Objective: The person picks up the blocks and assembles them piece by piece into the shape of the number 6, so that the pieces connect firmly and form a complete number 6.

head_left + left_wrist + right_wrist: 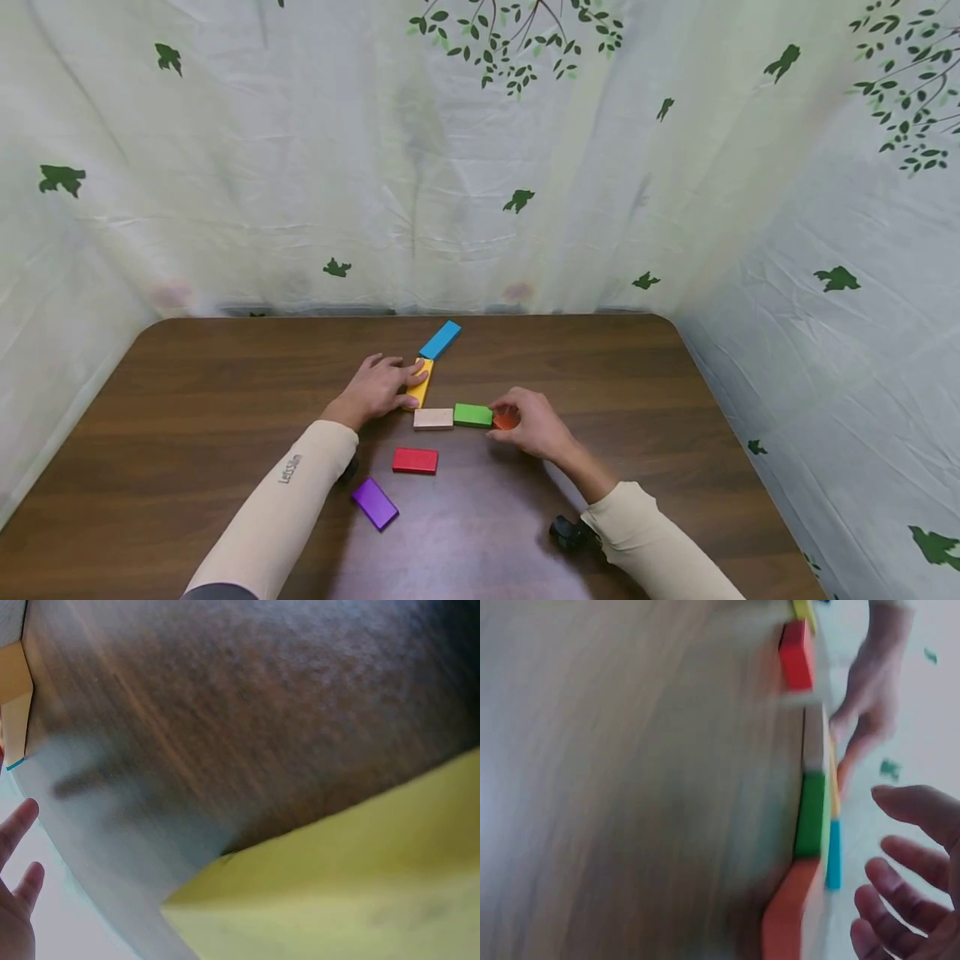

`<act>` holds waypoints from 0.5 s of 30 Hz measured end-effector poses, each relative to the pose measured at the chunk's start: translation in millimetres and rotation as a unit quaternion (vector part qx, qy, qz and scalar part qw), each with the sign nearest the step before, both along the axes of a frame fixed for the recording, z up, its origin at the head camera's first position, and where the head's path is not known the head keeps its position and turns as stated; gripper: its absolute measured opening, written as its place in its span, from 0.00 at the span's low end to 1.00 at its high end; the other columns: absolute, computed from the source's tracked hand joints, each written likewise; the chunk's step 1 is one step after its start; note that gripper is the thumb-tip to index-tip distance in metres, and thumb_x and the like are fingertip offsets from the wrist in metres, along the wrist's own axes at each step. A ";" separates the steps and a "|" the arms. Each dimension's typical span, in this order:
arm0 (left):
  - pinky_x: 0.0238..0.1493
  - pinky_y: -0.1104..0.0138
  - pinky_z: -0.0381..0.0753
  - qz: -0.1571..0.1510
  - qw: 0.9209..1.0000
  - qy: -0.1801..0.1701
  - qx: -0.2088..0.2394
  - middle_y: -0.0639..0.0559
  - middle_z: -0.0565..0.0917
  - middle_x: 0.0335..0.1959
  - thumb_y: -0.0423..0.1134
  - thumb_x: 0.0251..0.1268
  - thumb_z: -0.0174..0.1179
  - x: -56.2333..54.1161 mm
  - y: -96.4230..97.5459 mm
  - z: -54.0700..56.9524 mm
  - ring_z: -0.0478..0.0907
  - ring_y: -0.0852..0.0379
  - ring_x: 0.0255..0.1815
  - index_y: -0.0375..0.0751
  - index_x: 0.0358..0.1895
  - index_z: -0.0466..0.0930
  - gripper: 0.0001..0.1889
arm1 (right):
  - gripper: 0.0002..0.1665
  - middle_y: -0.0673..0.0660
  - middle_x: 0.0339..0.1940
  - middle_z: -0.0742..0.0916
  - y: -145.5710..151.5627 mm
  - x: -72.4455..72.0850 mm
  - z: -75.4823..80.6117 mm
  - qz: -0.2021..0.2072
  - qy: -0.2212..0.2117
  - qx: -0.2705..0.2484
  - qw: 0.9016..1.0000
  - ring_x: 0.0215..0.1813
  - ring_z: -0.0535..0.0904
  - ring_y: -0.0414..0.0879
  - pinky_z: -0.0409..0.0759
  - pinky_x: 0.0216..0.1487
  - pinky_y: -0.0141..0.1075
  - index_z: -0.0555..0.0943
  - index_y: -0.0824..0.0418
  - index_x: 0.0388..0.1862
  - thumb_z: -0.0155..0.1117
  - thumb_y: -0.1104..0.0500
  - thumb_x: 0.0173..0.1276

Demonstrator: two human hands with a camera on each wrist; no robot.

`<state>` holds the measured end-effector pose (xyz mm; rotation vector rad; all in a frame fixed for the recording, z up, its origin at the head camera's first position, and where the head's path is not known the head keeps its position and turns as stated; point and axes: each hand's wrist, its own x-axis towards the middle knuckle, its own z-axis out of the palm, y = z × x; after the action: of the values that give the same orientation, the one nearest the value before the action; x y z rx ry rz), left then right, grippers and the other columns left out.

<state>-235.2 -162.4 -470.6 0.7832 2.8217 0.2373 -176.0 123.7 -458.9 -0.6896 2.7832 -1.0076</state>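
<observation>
On the table, my left hand (pixel 378 385) grips a yellow block (pixel 424 385), thumb at its near end and a finger across it. A blue block (pixel 440 340) continues from the yellow one's far end. My right hand (pixel 531 423) has thumb and fingers around an orange block (pixel 506 419), partly hidden by them. That block adjoins a green block (pixel 473 415), which stands end to end with a pale pink block (pixel 433 419). Nearer lie a red block (pixel 415 461) and a purple block (pixel 376 503). In the right wrist view, the fingers (pixel 900 900) look spread beside the orange block.
The dark wooden table (pixel 225 400) ends at the back against a white curtain (pixel 300 167) with green leaf prints. A similar curtain hangs along the right side. Below my right wrist a small black device (pixel 567 533) is visible.
</observation>
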 end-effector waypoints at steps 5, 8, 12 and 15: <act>0.68 0.39 0.50 0.002 1.000 0.000 0.000 0.49 0.67 0.71 0.51 0.60 0.63 -0.3 -1.1 0.9 0.62 0.36 0.69 0.48 0.68 0.69 0.32 | 0.21 0.55 0.37 0.83 -27.7 5.2 3.3 0.099 -0.002 0.001 0.995 0.39 0.78 0.49 0.74 0.38 0.33 0.85 0.62 0.46 0.77 0.58 0.53; 0.68 0.39 0.50 0.001 1.000 0.003 -0.001 0.49 0.68 0.70 0.52 0.60 0.63 -1.0 -1.6 0.4 0.62 0.36 0.69 0.48 0.68 0.70 0.32 | 0.21 0.55 0.40 0.85 -45.2 6.2 1.7 0.141 -0.004 0.000 0.990 0.41 0.79 0.47 0.75 0.41 0.30 0.85 0.61 0.47 0.77 0.58 0.54; 0.68 0.39 0.50 0.000 1.000 0.006 0.001 0.48 0.68 0.70 0.52 0.60 0.63 -1.0 -1.4 -0.2 0.62 0.36 0.69 0.48 0.67 0.70 0.32 | 0.21 0.51 0.43 0.84 -66.9 8.5 -1.8 0.168 -0.013 0.019 0.986 0.43 0.79 0.40 0.74 0.44 0.25 0.85 0.60 0.48 0.77 0.56 0.54; 0.68 0.39 0.50 -0.001 1.000 0.005 0.003 0.48 0.68 0.70 0.52 0.60 0.63 -1.0 -1.3 -0.6 0.62 0.36 0.69 0.48 0.67 0.71 0.32 | 0.22 0.49 0.43 0.84 -79.0 9.1 -4.1 0.183 -0.010 0.034 0.982 0.42 0.77 0.36 0.73 0.43 0.22 0.85 0.59 0.48 0.77 0.55 0.54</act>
<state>-236.2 -163.8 -471.2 0.7901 2.8319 0.2432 -166.9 44.7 -463.1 -1.1197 2.5236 -0.8359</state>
